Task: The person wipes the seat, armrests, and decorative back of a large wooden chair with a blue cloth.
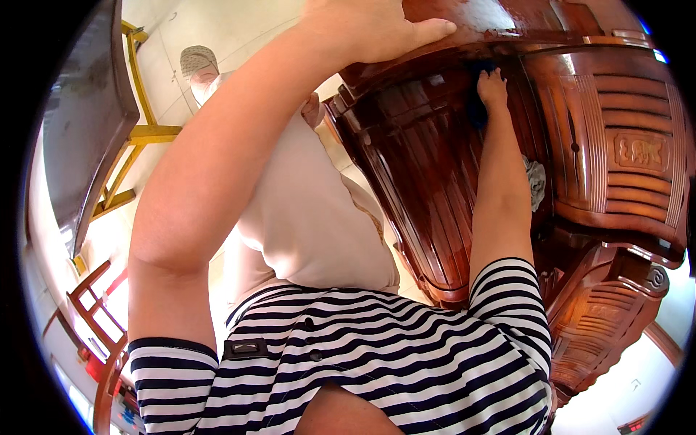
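Observation:
My left hand point(364, 32) rests at the top of the view on the glossy armrest point(489, 22) of a dark red-brown wooden bench, its thumb stretched out along the wood; its fingers are cut off by the picture's edge. Further right, my right hand point(493, 89) presses a dark blue cloth point(478, 111) against the slatted wooden seat point(418, 179), close below the armrest. Part of the cloth is hidden under the hand and in shadow. A crumpled grey cloth point(535, 185) lies beside my right forearm, near the foot of the carved backrest point(614, 136).
At the left stands a dark-topped table point(87, 125) with yellow legs point(155, 134). Another carved wooden seat point(592, 326) is at the lower right. A wooden chair point(98, 304) stands at the lower left. Pale floor tiles point(163, 70) show between table and bench.

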The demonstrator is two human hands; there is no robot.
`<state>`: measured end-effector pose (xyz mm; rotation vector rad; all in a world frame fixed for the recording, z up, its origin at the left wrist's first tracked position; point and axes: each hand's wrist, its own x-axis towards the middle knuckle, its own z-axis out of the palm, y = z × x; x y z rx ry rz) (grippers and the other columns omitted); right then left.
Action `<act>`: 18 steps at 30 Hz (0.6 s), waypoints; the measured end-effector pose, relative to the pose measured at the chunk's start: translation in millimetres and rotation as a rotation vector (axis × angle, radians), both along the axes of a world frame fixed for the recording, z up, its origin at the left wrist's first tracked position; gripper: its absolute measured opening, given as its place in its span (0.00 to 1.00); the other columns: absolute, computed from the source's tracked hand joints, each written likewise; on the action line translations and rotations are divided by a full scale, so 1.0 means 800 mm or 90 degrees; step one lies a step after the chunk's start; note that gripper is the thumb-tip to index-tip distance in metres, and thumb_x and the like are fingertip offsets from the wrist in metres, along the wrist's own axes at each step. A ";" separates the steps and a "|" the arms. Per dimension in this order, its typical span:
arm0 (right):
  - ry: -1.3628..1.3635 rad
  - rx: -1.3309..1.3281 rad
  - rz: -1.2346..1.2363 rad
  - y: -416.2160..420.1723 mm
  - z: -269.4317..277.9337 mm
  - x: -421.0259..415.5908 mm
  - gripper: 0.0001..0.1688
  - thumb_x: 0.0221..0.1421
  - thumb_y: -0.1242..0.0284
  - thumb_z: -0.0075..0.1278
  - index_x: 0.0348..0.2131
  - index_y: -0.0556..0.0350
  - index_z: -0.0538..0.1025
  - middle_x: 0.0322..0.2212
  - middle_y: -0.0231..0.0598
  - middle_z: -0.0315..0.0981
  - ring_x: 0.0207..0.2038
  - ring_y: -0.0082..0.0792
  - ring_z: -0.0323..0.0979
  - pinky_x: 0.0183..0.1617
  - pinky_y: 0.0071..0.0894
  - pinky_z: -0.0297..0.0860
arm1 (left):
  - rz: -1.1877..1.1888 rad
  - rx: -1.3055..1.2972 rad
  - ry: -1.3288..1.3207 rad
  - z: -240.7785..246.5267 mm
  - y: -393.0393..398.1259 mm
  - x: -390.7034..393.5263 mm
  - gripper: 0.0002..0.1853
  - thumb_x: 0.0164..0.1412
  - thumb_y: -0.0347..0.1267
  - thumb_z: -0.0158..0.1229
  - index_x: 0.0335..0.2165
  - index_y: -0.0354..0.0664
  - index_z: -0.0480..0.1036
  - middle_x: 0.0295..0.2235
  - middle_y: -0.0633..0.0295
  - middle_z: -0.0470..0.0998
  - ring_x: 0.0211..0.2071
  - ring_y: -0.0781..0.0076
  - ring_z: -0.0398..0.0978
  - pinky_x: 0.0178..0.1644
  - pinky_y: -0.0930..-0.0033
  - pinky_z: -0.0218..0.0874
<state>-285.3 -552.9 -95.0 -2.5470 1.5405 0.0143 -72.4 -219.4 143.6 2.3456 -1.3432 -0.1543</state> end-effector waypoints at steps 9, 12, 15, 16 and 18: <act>-0.085 -0.091 0.169 0.228 0.041 0.027 0.29 0.67 0.61 0.38 0.56 0.68 0.68 0.63 0.52 0.55 0.65 0.57 0.52 0.63 0.57 0.58 | 0.022 -0.010 -0.025 -0.017 -0.005 0.009 0.48 0.56 0.63 0.50 0.60 0.36 0.59 0.47 0.34 0.71 0.50 0.40 0.70 0.56 0.51 0.61; 0.011 -0.124 0.256 0.327 0.055 0.029 0.30 0.65 0.59 0.41 0.56 0.64 0.69 0.61 0.47 0.60 0.66 0.54 0.50 0.65 0.57 0.54 | 0.008 -0.009 -0.009 0.000 0.000 0.000 0.47 0.55 0.63 0.50 0.59 0.36 0.60 0.47 0.34 0.71 0.51 0.41 0.70 0.56 0.51 0.61; 0.002 -0.165 0.435 0.396 0.038 0.031 0.20 0.53 0.69 0.50 0.45 0.59 0.76 0.53 0.43 0.70 0.64 0.48 0.56 0.62 0.60 0.57 | 0.006 -0.027 -0.015 -0.005 -0.003 -0.001 0.48 0.55 0.64 0.50 0.59 0.36 0.60 0.48 0.35 0.71 0.51 0.41 0.70 0.56 0.51 0.61; -0.110 -0.156 0.520 0.410 0.008 0.022 0.18 0.51 0.70 0.50 0.42 0.57 0.77 0.49 0.42 0.73 0.62 0.47 0.59 0.58 0.59 0.60 | 0.005 -0.030 -0.005 -0.004 -0.003 -0.001 0.48 0.55 0.64 0.50 0.59 0.36 0.59 0.48 0.35 0.71 0.51 0.41 0.70 0.56 0.51 0.61; -0.337 0.014 0.462 0.441 -0.030 0.004 0.17 0.52 0.73 0.51 0.43 0.55 0.77 0.45 0.42 0.76 0.51 0.46 0.71 0.53 0.46 0.67 | 0.010 -0.033 0.012 -0.003 0.001 0.003 0.49 0.54 0.65 0.50 0.59 0.36 0.59 0.48 0.36 0.70 0.51 0.41 0.69 0.56 0.50 0.60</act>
